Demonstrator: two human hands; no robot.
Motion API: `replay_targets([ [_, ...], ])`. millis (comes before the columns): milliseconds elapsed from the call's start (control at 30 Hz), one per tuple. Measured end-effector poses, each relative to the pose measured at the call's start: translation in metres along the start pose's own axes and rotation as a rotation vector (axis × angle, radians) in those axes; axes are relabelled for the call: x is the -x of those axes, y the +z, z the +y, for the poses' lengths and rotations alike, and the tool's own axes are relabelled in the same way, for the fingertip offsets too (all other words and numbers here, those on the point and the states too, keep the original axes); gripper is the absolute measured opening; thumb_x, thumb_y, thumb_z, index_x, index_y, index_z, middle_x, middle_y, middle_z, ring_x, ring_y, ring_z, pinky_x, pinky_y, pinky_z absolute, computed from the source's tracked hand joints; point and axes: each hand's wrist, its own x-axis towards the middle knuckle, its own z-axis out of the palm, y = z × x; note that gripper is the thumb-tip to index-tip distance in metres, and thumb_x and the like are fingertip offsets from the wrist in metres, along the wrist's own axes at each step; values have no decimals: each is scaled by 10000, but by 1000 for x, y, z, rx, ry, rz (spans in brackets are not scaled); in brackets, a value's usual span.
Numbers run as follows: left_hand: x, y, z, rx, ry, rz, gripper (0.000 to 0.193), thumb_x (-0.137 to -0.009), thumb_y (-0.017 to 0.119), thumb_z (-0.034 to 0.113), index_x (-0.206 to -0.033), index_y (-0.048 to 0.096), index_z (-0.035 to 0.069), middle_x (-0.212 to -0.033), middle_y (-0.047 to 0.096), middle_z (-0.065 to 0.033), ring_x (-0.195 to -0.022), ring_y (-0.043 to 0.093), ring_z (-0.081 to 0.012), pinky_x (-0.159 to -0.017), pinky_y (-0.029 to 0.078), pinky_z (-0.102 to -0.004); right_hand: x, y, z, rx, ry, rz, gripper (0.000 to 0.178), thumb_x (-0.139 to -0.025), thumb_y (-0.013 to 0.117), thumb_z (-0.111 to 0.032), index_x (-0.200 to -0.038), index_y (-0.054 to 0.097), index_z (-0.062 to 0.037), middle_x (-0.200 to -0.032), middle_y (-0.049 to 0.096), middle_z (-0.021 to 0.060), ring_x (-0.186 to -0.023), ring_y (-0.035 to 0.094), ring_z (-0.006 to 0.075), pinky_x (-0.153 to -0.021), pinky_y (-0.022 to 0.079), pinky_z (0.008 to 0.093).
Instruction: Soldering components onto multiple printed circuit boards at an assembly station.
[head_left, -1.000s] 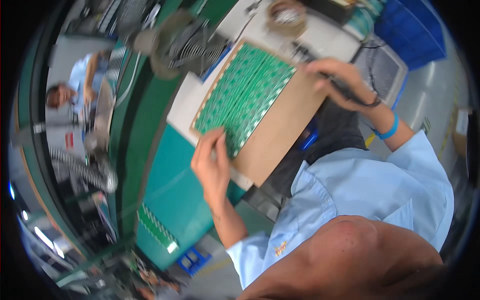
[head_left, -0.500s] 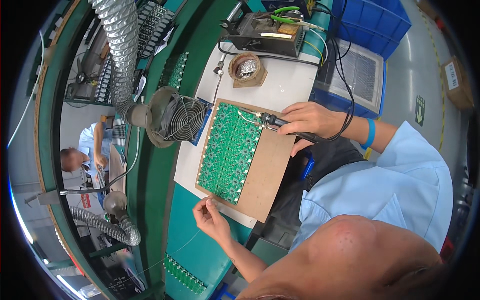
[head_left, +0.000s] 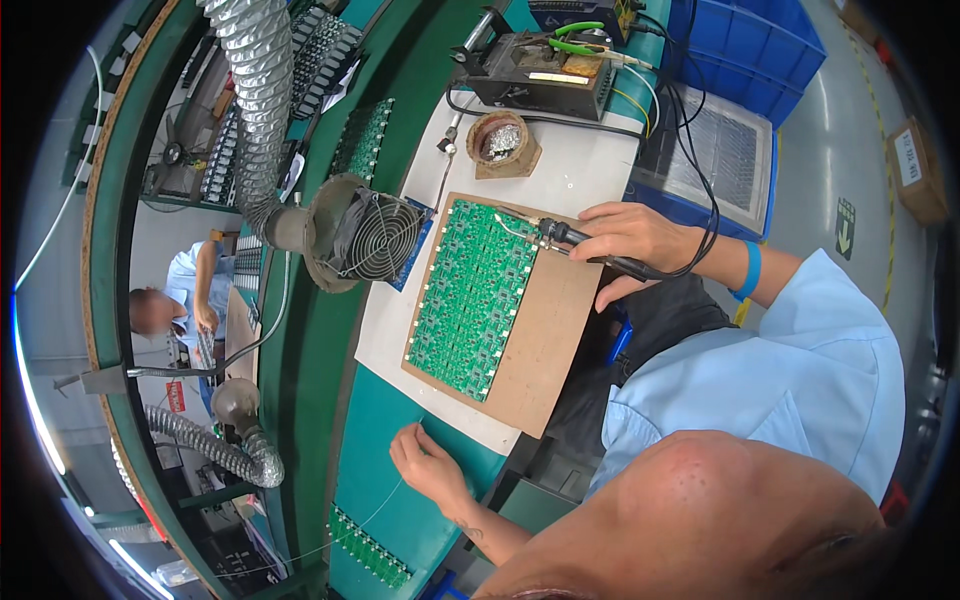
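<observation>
My right hand (head_left: 640, 240) is closed round a black-handled soldering iron (head_left: 562, 234), its tip at the upper right part of a green circuit board panel (head_left: 470, 300). The panel lies on a brown backing board (head_left: 548, 335), toward its left side. My left hand (head_left: 432, 468) is beyond the backing board's lower edge, with thumb and fingertips pinched on a thin solder wire (head_left: 384, 507). The wire trails down and left from that hand in a loose curve. Fine parts at the iron's tip are too small to make out.
A round fume extractor fan (head_left: 375, 240) on a ribbed duct stands left of the panel. Behind are a pot of metallic scraps (head_left: 502, 145) and a soldering station (head_left: 540, 75). A strip of small boards (head_left: 368, 548) lies near left. Across the line sits another person (head_left: 190, 300).
My left hand has drawn back a little from the panel's lower edge, still pinching the wire. The whole view has shifted slightly; the iron stays at the panel's upper right.
</observation>
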Motion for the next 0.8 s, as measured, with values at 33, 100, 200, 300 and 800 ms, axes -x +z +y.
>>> replay_targets([
  [33,3,0,-9,-105,67,-5,59,-993,672,65,-1030,715,46,-948,703,-63,-777,603,-167,-720,511,-291,-2,-2,-3,-30,7,-4,646,-715,967,-314,-1232,671,-66,-1061,747,83,-870,683,294,-967,573,405],
  [100,7,-2,-12,-211,133,-10,61,-986,677,64,-1029,720,55,-952,705,-58,-778,601,-164,-720,510,-289,-7,-5,-10,-63,12,-9,637,-723,967,-298,-1236,669,-63,-1070,749,83,-873,686,292,-967,572,406],
  [200,-2,-14,12,-3,-62,-10,68,-975,679,51,-1019,731,52,-953,708,-57,-771,600,-165,-714,511,-289,-24,-5,-26,-147,52,55,573,-767,942,-214,-1240,662,-55,-1115,752,78,-866,693,277,-959,572,389],
  [300,-9,-21,45,228,-125,-31,68,-961,694,38,-1012,739,36,-919,704,-53,-756,593,-155,-698,509,-286,-42,6,-46,-325,137,135,485,-825,868,-75,-1259,653,-53,-1163,748,80,-888,719,250,-908,579,353],
  [800,17,28,148,1339,-379,-398,68,-959,737,12,-1016,704,-6,-860,658,-52,-756,586,-132,-674,476,-232,-50,46,-97,-799,439,-89,471,-912,755,-20,-1356,616,-94,-1192,737,73,-918,752,186,-812,598,299],
])
